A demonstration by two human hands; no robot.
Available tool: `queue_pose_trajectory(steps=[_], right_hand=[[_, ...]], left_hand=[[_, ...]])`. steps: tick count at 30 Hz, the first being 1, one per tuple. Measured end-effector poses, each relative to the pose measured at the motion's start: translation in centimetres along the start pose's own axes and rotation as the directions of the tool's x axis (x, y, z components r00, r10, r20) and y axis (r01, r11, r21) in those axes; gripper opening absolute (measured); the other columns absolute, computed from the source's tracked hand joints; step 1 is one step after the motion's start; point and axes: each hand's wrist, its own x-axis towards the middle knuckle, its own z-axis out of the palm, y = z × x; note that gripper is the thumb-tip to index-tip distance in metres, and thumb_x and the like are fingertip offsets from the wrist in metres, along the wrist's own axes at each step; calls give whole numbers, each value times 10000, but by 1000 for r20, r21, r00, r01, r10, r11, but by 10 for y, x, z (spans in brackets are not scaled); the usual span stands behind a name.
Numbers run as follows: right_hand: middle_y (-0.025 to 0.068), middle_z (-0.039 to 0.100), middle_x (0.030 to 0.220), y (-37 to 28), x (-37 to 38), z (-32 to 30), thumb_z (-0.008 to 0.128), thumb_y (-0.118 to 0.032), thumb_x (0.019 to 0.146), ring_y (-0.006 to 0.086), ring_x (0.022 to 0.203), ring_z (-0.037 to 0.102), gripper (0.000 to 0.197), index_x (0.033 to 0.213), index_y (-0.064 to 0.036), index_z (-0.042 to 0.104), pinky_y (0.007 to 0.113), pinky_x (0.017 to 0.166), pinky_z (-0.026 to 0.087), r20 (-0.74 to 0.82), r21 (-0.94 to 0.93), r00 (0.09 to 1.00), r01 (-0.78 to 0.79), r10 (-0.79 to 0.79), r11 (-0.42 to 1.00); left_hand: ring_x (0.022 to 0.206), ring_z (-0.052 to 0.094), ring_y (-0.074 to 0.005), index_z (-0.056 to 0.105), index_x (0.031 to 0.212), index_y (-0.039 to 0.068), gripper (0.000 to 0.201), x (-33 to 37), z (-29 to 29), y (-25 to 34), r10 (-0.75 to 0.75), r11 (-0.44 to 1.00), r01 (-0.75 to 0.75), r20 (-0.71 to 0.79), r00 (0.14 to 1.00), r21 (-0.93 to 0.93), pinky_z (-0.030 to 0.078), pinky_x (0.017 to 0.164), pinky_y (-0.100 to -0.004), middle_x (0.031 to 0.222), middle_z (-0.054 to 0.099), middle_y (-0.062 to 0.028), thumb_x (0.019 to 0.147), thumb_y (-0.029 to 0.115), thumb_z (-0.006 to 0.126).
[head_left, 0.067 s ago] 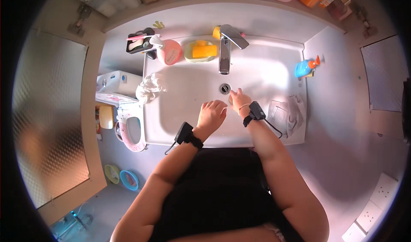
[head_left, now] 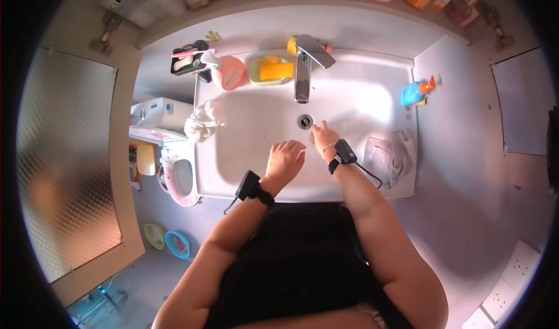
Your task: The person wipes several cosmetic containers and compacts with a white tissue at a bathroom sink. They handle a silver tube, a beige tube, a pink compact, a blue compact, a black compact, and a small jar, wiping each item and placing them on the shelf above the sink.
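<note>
Both my hands hang over a white sink (head_left: pixel 244 137). My left hand (head_left: pixel 284 163) is back side up, its fingers loosely bent and slightly apart, with nothing visible in them. Just to its right and a little farther forward, near the drain (head_left: pixel 305 121), is my right hand (head_left: pixel 325 139). Its fingers are curled in toward the thumb; whatever they may hold is hidden. The two hands do not touch. Beyond them, the chrome faucet (head_left: pixel 303 81) reaches over the basin from the back rim, and no water stream shows.
Along the back rim stand a pink pump bottle (head_left: pixel 232 74), a soap dish (head_left: pixel 256 80) with a yellow block (head_left: pixel 276 71), and a black tray (head_left: pixel 181 64). White cloth (head_left: pixel 204 121) lies left, a greyish cloth (head_left: pixel 389 157) right. A blue pump bottle (head_left: pixel 412 94) is by the right wall.
My hands have drawn slightly apart, the left one moving a little back toward me. The fingers of my right hand have shifted slightly. The whole view has moved a touch.
</note>
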Motion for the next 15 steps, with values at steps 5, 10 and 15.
queue_pose_trajectory(steps=[5, 10, 15], right_hand=[[142, 614, 1143, 3, -11, -30, 737, -252, 833, 363, 947, 698, 351, 1133, -119, 615, 465, 806, 578, -21, 111, 995, 104, -102, 988], [185, 655, 1220, 4, -54, -97, 791, -315, 806, 360, 1070, 660, 488, 1164, -47, 597, 403, 919, 540, 19, 479, 946, 276, -324, 834], [153, 643, 1258, 1, -98, -136, 798, -183, 802, 296, 1093, 644, 517, 1241, -39, 565, 359, 908, 529, 19, 592, 960, 214, -279, 777]], left_hand=[[1064, 648, -282, 619, 1189, 103, 351, -10, 8, -4, -83, 996, 82, 21, 996, 30, 489, 925, -445, 1147, 660, -62, 861, 165, 728], [1143, 619, -356, 485, 1387, 52, 671, -11, 26, 10, -100, 990, 97, -27, 995, -104, 518, 968, -455, 1291, 587, -149, 837, 271, 802], [1080, 649, -291, 542, 1318, 62, 644, -8, 23, 38, -153, 932, 171, 80, 985, -320, 561, 873, -399, 1240, 618, -123, 782, 217, 864]])
